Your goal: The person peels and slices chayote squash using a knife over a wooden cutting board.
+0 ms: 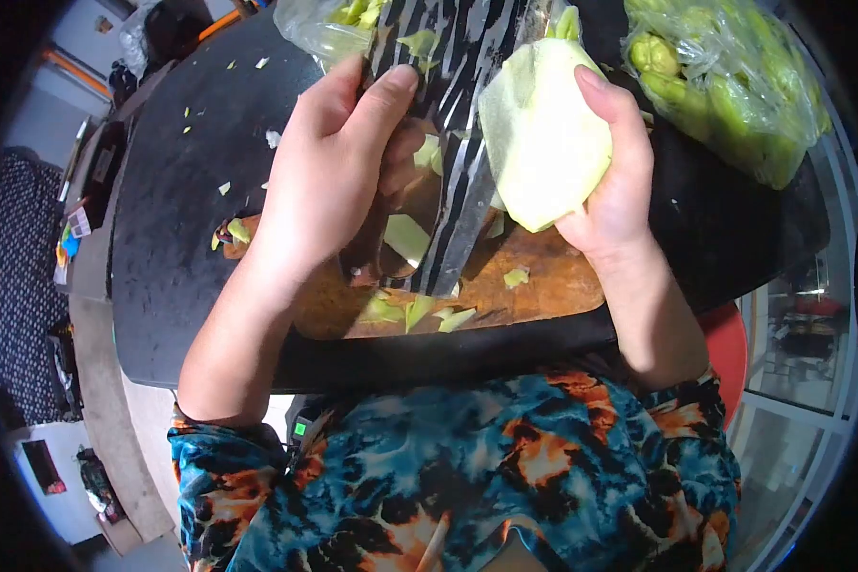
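Observation:
My left hand [338, 157] is closed round the dark grip of a wide, shiny blade [462, 124] streaked black and silver, its thumb pointing up. The blade stands between my hands, close to a large pale green peeled vegetable [548, 133]. My right hand [620, 162] grips that vegetable from the right, thumb on its upper side. Below them lies a brown wooden cutting board [543, 286] with several green peelings [456, 319]. The palm of my right hand is hidden behind the vegetable.
On the dark table [191, 162], a clear bag of green vegetables [734, 86] lies at the back right. Another clear bag [324, 29] with green pieces is at the back. Scraps [234, 234] lie left of the board. A red seat [729, 353] shows at the right.

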Demonstrator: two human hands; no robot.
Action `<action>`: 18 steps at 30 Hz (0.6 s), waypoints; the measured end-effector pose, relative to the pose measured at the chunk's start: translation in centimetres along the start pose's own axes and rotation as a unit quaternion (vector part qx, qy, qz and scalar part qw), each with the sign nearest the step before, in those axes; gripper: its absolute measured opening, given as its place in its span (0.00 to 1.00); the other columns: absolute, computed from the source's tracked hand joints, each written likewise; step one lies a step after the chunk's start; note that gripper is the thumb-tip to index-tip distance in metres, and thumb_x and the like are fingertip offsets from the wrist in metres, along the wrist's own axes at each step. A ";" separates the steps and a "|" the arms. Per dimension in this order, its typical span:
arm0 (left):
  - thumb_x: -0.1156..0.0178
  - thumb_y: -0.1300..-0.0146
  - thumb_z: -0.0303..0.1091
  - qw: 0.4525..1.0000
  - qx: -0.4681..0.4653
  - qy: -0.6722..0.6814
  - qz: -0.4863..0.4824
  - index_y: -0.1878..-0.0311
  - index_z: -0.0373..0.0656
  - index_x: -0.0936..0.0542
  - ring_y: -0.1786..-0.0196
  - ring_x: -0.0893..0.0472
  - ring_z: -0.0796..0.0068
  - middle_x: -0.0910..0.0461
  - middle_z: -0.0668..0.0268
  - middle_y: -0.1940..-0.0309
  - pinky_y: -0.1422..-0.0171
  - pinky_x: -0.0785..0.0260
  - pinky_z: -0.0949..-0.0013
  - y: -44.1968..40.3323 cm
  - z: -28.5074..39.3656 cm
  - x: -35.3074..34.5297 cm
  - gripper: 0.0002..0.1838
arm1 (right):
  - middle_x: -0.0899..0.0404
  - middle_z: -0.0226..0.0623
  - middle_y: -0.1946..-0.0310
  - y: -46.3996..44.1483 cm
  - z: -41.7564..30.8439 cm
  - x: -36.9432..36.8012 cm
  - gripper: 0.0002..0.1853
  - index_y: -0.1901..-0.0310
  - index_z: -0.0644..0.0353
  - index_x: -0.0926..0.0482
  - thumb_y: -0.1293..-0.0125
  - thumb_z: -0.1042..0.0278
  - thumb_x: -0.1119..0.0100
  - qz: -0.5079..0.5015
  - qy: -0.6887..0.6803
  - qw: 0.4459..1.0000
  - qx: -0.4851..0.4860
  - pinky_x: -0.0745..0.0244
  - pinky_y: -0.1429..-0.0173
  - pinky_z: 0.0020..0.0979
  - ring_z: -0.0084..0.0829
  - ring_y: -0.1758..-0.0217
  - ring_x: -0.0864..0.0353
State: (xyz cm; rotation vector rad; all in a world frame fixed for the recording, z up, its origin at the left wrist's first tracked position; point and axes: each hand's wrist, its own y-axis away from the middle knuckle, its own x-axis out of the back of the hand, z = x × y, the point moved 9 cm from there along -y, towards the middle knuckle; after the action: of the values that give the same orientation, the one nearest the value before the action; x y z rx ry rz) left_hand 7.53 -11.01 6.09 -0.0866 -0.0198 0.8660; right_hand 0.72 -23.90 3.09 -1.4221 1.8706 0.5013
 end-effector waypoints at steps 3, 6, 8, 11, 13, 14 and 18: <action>0.53 0.30 0.36 0.998 0.041 0.046 -0.007 0.62 0.42 0.32 0.81 0.41 0.87 0.37 0.76 0.81 0.79 0.49 0.79 0.1 -0.7 -0.5 0.08 | 0.22 0.37 0.60 0.0 0.1 0.3 0.21 0.50 0.62 0.27 0.39 0.55 0.47 0.013 -0.024 1.000 0.016 0.26 0.51 0.30 0.28 0.58 0.21; 0.52 0.31 0.38 0.991 0.041 0.123 -0.042 0.62 0.42 0.31 0.81 0.39 0.87 0.35 0.75 0.81 0.79 0.47 0.80 0.4 -0.9 -3.1 0.09 | 0.22 0.36 0.60 0.5 0.6 0.8 0.20 0.51 0.61 0.28 0.38 0.55 0.47 0.036 -0.070 0.996 0.048 0.27 0.51 0.30 0.28 0.59 0.22; 0.52 0.30 0.38 0.999 -0.009 0.043 -0.016 0.63 0.41 0.31 0.81 0.37 0.87 0.34 0.74 0.81 0.79 0.45 0.79 0.0 -0.2 -2.7 0.10 | 0.22 0.36 0.60 0.3 0.2 0.1 0.20 0.51 0.61 0.28 0.37 0.55 0.48 -0.029 -0.074 0.996 0.036 0.27 0.50 0.31 0.28 0.57 0.22; 0.51 0.31 0.38 0.999 0.006 0.030 -0.024 0.64 0.42 0.31 0.81 0.34 0.86 0.32 0.74 0.82 0.79 0.43 0.79 -0.2 1.0 -2.3 0.10 | 0.23 0.36 0.59 -0.1 -0.3 -0.7 0.20 0.50 0.61 0.28 0.36 0.54 0.49 -0.045 -0.075 0.996 0.033 0.28 0.48 0.32 0.29 0.55 0.22; 0.51 0.31 0.38 1.000 -0.006 -0.015 0.019 0.64 0.43 0.31 0.81 0.36 0.86 0.33 0.74 0.81 0.79 0.43 0.80 -1.0 1.3 -0.5 0.10 | 0.23 0.37 0.55 -0.6 -1.0 -0.8 0.24 0.48 0.61 0.29 0.35 0.49 0.51 -0.054 -0.071 0.995 0.035 0.28 0.45 0.34 0.31 0.51 0.23; 0.51 0.31 0.38 0.999 0.001 -0.012 0.051 0.65 0.43 0.31 0.82 0.36 0.86 0.34 0.74 0.81 0.79 0.44 0.80 -1.2 1.6 0.2 0.09 | 0.23 0.38 0.53 -1.0 -1.2 -0.7 0.25 0.47 0.61 0.29 0.34 0.47 0.53 -0.057 -0.069 0.995 0.036 0.29 0.44 0.36 0.32 0.49 0.23; 0.52 0.31 0.37 0.997 -0.047 -0.007 0.068 0.64 0.45 0.31 0.82 0.38 0.87 0.35 0.75 0.81 0.78 0.44 0.80 -1.9 1.3 0.9 0.08 | 0.25 0.43 0.51 -2.7 -1.5 1.4 0.25 0.43 0.62 0.32 0.31 0.49 0.55 -0.017 -0.048 0.998 0.046 0.29 0.44 0.36 0.37 0.50 0.24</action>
State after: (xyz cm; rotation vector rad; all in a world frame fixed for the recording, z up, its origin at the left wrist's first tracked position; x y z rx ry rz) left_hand 9.48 -11.52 7.58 -0.1715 -0.0678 1.0008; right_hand 2.65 -26.71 3.36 -1.3423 1.7686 0.4525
